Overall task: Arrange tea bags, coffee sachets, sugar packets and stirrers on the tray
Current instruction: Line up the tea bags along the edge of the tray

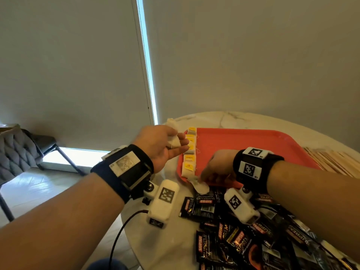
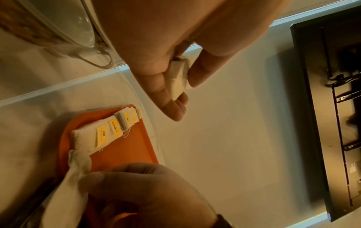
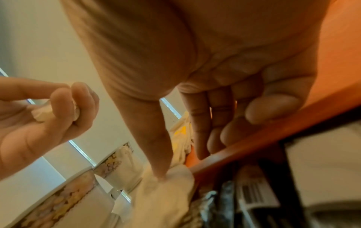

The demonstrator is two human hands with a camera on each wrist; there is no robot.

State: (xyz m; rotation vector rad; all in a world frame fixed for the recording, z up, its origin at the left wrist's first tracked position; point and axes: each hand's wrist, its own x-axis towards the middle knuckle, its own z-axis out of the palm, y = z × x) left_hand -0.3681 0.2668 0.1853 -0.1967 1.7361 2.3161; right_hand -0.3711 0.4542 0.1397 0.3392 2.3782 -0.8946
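A red tray (image 1: 253,139) lies on the marble table. Along its left edge runs a row of white tea bags with yellow tags (image 1: 190,152), also seen in the left wrist view (image 2: 109,132). My left hand (image 1: 176,142) hovers left of the row and grips a small bunch of tea bags (image 2: 178,77) between thumb and fingers. My right hand (image 1: 204,177) is at the tray's near left corner, pinching one white tea bag (image 1: 200,187) that lies over the rim; its thumb presses on the tea bag (image 3: 166,192).
A heap of black coffee sachets (image 1: 233,230) covers the table's near right part. Wooden stirrers (image 1: 335,160) lie right of the tray. The round table's edge (image 1: 136,240) curves close on the left, with a grey chair (image 1: 17,151) beyond and a black cable (image 1: 120,230) hanging.
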